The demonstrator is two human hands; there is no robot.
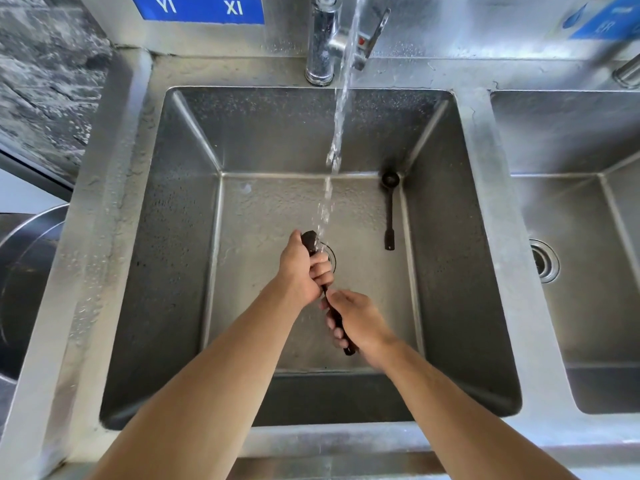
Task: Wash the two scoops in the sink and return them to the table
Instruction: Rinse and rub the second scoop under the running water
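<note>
**Washing the first scoop under the tap**

The person holds one dark scoop (310,241) under the running water (337,133). The left hand (304,271) is curled tight around the scoop just below its bowl. The right hand (356,320) is wrapped around the long handle lower down. The bowl end pokes out above the left hand, right where the water lands, over the drain of the sink (145,237).

This looks like the washing step for scoop one. Next, the hands likely need to rub or turn the scoop so water reaches every side. After that comes the other one.

The second scoop (390,209) lies flat on the sink floor, by the right wall, well apart from the hands. Its bowl points to the back corner. Nothing sits on top of it, so it should be easy to pick up.

The faucet (323,39) stands behind the sink. Another sink basin (588,133) is on the right. The table is not in view.
</note>
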